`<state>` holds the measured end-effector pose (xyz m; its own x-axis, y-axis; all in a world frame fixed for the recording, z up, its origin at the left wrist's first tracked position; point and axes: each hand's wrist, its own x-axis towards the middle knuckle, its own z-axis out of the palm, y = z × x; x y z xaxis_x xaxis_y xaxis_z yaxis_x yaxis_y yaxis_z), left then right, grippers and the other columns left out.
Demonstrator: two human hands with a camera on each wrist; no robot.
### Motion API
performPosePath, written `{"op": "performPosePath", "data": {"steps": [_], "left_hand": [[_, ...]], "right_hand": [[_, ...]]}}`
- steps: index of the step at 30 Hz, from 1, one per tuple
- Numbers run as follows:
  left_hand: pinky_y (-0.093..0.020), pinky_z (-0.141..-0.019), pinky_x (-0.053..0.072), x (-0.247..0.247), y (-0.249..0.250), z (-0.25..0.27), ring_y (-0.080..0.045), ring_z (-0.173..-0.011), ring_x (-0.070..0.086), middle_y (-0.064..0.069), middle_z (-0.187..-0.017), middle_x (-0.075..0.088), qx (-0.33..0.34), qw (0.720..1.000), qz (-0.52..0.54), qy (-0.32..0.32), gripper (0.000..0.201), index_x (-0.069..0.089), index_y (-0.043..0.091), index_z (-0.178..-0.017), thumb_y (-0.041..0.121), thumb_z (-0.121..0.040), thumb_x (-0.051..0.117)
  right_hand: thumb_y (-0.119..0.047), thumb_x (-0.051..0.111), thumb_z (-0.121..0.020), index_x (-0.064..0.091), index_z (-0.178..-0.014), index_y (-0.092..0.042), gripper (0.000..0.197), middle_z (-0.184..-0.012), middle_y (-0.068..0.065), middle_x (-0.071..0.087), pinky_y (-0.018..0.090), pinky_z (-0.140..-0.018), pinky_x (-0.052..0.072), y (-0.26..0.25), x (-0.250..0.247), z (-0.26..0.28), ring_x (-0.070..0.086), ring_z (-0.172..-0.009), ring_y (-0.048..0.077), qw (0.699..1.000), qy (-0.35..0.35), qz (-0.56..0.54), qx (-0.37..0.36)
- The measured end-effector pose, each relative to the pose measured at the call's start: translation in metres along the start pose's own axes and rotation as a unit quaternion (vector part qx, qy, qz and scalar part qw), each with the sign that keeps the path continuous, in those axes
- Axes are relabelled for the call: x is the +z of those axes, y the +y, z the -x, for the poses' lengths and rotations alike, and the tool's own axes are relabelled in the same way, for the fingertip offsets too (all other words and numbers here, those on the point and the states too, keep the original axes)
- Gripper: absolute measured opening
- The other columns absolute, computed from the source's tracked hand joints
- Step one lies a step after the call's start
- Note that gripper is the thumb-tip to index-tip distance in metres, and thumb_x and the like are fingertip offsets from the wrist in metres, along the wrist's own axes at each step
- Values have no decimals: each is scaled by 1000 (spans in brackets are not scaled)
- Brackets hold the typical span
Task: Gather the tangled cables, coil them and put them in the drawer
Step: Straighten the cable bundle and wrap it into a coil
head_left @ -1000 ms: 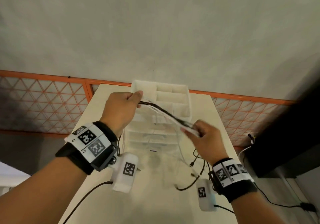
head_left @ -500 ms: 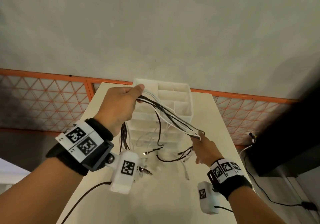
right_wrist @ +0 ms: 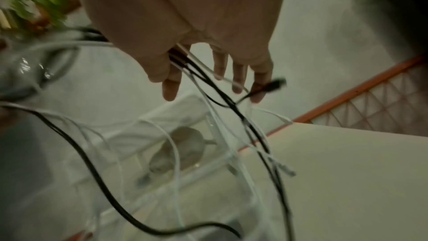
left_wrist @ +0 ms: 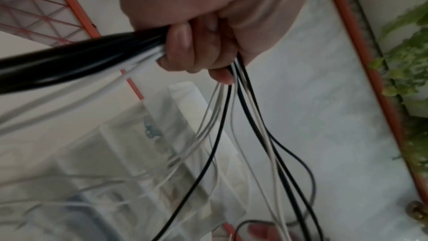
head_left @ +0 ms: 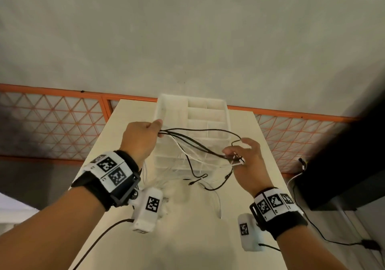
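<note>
A bundle of thin black and white cables [head_left: 195, 147] sags between my two hands above the table. My left hand [head_left: 155, 128] grips one end in a fist; in the left wrist view its fingers [left_wrist: 197, 52] curl round the cables [left_wrist: 243, 116], which hang below. My right hand [head_left: 231, 156] pinches the other end between thumb and forefinger [right_wrist: 170, 72], the other fingers straight. A black plug [right_wrist: 273, 84] lies by the little finger. Loose cable ends [head_left: 208, 184] trail on the table. The white translucent drawer unit [head_left: 208, 111] stands behind the cables.
The pale table [head_left: 187, 244] is narrow, with its edges close on both sides. An orange lattice fence [head_left: 52, 121] runs behind it. Dark furniture [head_left: 343, 165] stands at the right, with a black cord [head_left: 333, 242] on the floor.
The bundle was taut between my hands, then slackened. My right hand dipped, then rose to the right with its outer fingers spread. A black loop has formed above it.
</note>
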<state>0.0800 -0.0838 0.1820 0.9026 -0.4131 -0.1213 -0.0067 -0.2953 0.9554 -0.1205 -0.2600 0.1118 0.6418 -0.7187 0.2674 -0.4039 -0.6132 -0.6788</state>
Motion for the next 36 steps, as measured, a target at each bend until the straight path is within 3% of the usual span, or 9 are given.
{"op": "performPosePath", "data": {"steps": [3,7,10,15,20,26,30,32,36], "left_hand": [[-29,-49,27,6,-8,0,-19,-43,33,8,-26,35,-6,1000,-22,20,44,66,13,-58,36,-94,57],[-29,-49,25,3,-3,-4,-20,-44,29,8,-26,29,-10,999,-2,41,51,50,13,-48,35,-94,57],[-25,-48,24,-5,6,-9,-20,-45,26,4,-44,32,-11,998,48,44,42,56,6,-64,36,-95,56],[-25,-44,16,-26,24,-13,-16,-46,17,-1,-53,25,-4,992,123,-1,36,56,5,-74,34,-95,56],[-26,-43,14,-20,35,-2,-13,-41,17,6,-42,26,4,990,132,-54,37,58,8,-69,33,-96,57],[-23,-41,14,-26,37,-1,-13,-42,15,7,-42,24,1,989,140,-55,38,58,9,-69,35,-97,57],[-23,-41,15,-20,37,4,-13,-41,16,8,-40,25,3,991,117,-65,39,58,10,-68,36,-97,55],[-23,-42,17,-14,37,8,-12,-40,18,6,-43,26,10,992,106,-68,40,60,11,-66,37,-97,56],[-22,-43,22,0,41,25,-9,-34,25,4,-46,31,50,992,61,-94,43,63,15,-60,39,-96,57]], "right_hand": [[-8,79,-82,74,-97,-27,25,-105,-2,55,4,-76,43,-22,-6,-5,58,-90,3,995,64,-37,-73],[-23,76,-85,55,-77,-15,25,-65,6,59,16,-49,39,-30,-11,-4,44,-52,9,992,74,-102,-14],[-44,67,-90,59,-64,-15,40,-54,5,63,30,-53,49,-7,1,4,52,-48,15,998,-45,12,32],[-62,44,-96,70,-90,-31,41,-68,-13,75,34,-74,60,54,26,39,62,-49,5,937,-249,139,205],[-60,44,-96,71,-107,-31,41,-80,-2,73,29,-67,53,75,29,40,66,-64,13,943,-143,141,263],[-15,61,-96,75,-107,-17,18,-89,9,74,20,-66,40,37,15,11,63,-77,22,990,36,49,127],[-27,77,-81,50,-142,-34,67,-133,-1,52,28,-92,49,3,6,2,61,-111,20,983,-120,110,87],[-31,79,-77,34,-150,-39,86,-139,-3,38,36,-95,51,-18,-1,3,57,-104,12,975,-186,106,54],[-59,76,-72,43,-146,-35,85,-118,-4,47,28,-86,48,-80,-4,-2,49,-93,2,994,-79,-1,-71]]}}
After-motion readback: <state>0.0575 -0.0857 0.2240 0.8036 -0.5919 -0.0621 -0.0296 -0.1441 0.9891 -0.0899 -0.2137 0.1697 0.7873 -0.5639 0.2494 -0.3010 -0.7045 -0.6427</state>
